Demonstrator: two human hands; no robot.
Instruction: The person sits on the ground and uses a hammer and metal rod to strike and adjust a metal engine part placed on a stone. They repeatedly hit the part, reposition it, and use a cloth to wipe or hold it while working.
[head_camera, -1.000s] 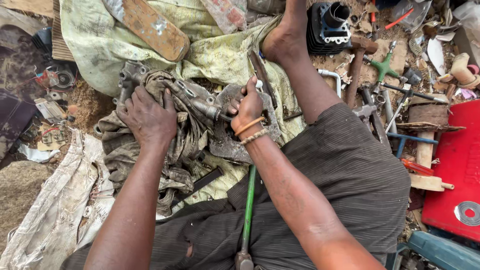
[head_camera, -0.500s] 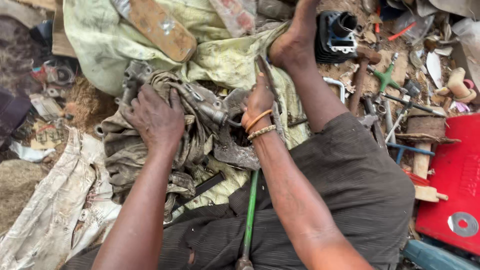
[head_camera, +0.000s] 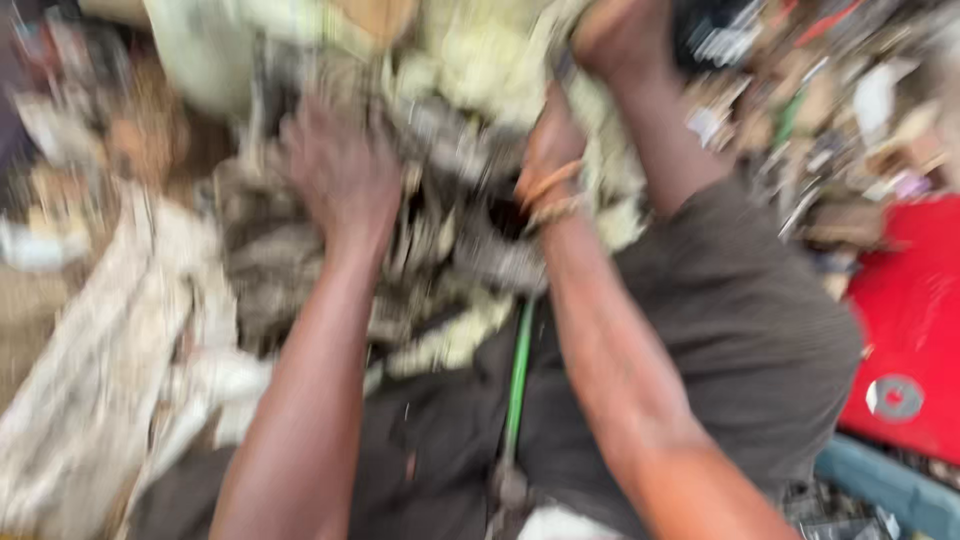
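The picture is very blurred, so I can say only little about how far the work is. The greasy metal part (head_camera: 450, 190) is lying on the dirty rag (head_camera: 270, 250) in the middle, at 12 o'clock from my lap, and it looks not yet taken apart or cleaned; what is already done I cannot tell.

My left hand (head_camera: 340, 170) lies palm down on the rag, at 9 o'clock from the part, fingers spread and pressing; I cannot tell if it grips something.

My right hand (head_camera: 550, 150) is at 3 o'clock of the part, wrist bent, with bracelets (head_camera: 550, 195); whether the fingers close on anything I cannot tell.

A green-handled tool (head_camera: 518, 370) lies at 6 o'clock, untouched.
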